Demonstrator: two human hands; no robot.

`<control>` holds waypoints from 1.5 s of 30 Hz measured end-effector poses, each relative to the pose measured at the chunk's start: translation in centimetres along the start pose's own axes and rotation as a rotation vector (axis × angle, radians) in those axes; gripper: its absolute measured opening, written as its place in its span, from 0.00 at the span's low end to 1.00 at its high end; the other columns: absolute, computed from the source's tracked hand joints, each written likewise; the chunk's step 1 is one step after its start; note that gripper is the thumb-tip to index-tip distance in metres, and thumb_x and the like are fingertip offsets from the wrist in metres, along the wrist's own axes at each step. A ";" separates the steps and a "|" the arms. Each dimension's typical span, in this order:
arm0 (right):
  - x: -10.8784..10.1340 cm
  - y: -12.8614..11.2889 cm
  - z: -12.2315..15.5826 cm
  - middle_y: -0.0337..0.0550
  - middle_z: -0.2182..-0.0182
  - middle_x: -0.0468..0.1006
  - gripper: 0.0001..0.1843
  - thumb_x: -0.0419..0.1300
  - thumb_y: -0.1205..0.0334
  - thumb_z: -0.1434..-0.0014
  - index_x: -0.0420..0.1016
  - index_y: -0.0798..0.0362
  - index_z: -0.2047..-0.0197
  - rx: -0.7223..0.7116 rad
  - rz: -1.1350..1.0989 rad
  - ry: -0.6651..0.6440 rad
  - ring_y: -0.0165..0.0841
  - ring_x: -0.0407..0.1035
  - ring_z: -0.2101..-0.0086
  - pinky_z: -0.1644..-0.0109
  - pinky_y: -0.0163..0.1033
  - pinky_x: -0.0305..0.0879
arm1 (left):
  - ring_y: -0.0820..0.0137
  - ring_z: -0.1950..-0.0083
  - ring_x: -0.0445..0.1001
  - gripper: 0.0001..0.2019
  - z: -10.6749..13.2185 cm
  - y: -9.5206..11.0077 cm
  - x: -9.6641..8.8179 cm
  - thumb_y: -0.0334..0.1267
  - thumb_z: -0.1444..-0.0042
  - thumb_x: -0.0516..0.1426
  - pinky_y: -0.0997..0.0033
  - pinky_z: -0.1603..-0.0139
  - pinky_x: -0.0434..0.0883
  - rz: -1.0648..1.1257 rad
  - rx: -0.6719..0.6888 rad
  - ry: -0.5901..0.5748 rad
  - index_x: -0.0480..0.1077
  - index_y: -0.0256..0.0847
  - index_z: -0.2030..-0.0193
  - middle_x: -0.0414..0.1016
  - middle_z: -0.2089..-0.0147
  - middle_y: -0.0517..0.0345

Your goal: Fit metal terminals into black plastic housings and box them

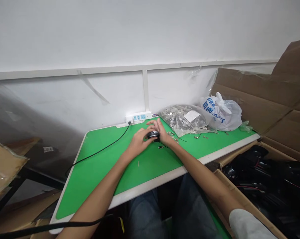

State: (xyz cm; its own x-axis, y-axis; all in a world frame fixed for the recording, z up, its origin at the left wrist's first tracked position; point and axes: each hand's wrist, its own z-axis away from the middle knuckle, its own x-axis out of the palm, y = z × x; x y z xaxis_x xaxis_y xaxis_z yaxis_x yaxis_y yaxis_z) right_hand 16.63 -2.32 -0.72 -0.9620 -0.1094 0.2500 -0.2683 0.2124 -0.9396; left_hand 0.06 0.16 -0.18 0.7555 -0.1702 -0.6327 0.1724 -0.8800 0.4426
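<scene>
A small dark rounded part (153, 134), black with a grey rim, rests on the green table (100, 172). Both my hands are closed around it. My left hand (138, 141) grips it from the left with the fingers curled over its near side. My right hand (160, 130) holds it from the right, fingers reaching across its top. Several tiny dark and metal bits (172, 135) lie on the green surface just right of my right hand.
A clear bag of small metal parts (183, 118) and a white plastic bag (222, 111) sit at the table's back right. A white power strip (138, 117) with a black cable (100, 151) is at the back. Open cardboard boxes of black parts (266, 182) stand on the right.
</scene>
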 end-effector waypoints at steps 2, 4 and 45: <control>-0.3 0.0 -0.8 0.43 0.67 0.77 0.43 0.41 0.18 0.40 0.70 0.49 0.54 0.017 -0.015 0.040 0.38 0.76 0.63 0.61 0.41 0.71 | 0.62 0.57 0.76 0.13 -0.3 -0.2 -0.2 0.44 0.37 0.65 0.64 0.52 0.73 -0.002 -0.026 0.024 0.79 0.44 0.48 0.82 0.57 0.53; -1.0 -0.3 -1.3 0.44 0.63 0.79 0.39 0.46 0.20 0.40 0.71 0.50 0.55 -0.009 -0.002 0.123 0.38 0.76 0.59 0.56 0.40 0.71 | 0.62 0.59 0.76 0.14 -0.6 -0.6 -0.7 0.47 0.39 0.66 0.65 0.54 0.72 -0.018 -0.105 0.084 0.80 0.42 0.52 0.81 0.59 0.53; -7.2 -4.2 1.0 0.37 0.75 0.76 0.04 0.64 0.62 0.46 0.77 0.53 0.68 0.154 0.906 -0.048 0.31 0.64 0.74 0.69 0.35 0.57 | 0.63 0.67 0.80 0.24 -1.1 -1.7 -0.1 0.55 0.47 0.64 0.66 0.71 0.77 1.010 -0.856 0.296 0.66 0.45 0.50 0.80 0.63 0.58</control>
State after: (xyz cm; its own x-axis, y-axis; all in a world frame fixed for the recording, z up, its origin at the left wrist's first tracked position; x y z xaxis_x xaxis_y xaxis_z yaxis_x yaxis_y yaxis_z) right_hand 24.78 -3.40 1.22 -0.7973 -0.0056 -0.6035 0.5997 0.1055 -0.7933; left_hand 0.42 2.19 -0.16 0.8728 -0.3758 0.3114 -0.2791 0.1391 0.9501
